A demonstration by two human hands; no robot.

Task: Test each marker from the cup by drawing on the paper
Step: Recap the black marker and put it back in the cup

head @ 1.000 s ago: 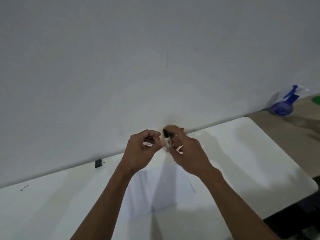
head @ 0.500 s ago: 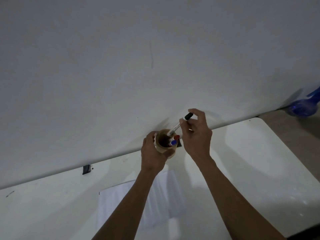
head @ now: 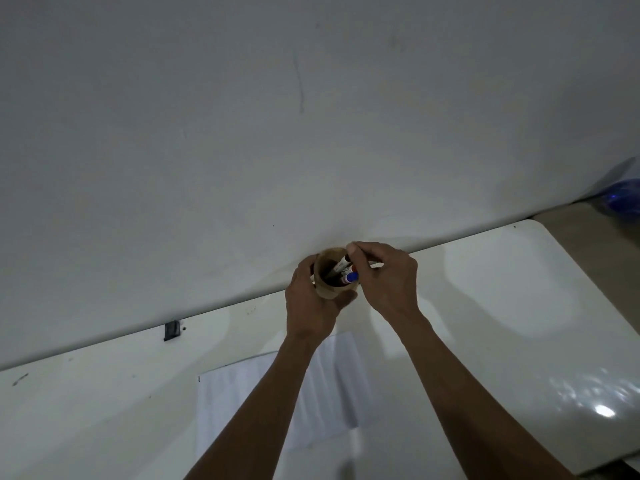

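A brown paper cup (head: 329,287) stands on the white table (head: 502,323) close to the wall. My left hand (head: 313,306) is wrapped around the cup's left side and front. My right hand (head: 384,280) reaches over the cup's rim, its fingertips pinching the top of a marker (head: 341,266) that leans inside the cup. A blue-capped marker (head: 350,278) sits beside it in the cup. A white sheet of paper (head: 242,403) lies flat on the table nearer to me, partly hidden under both forearms.
A plain wall (head: 311,116) rises directly behind the cup. A small dark clip (head: 172,330) sits at the table's back edge to the left. A blue spray bottle (head: 623,199) is on the floor at far right. The table's rounded right edge (head: 588,282) is near.
My left hand took hold of the cup. My right hand lowered the black-capped marker from above the rim down into the cup. The camera view also tilted downward.
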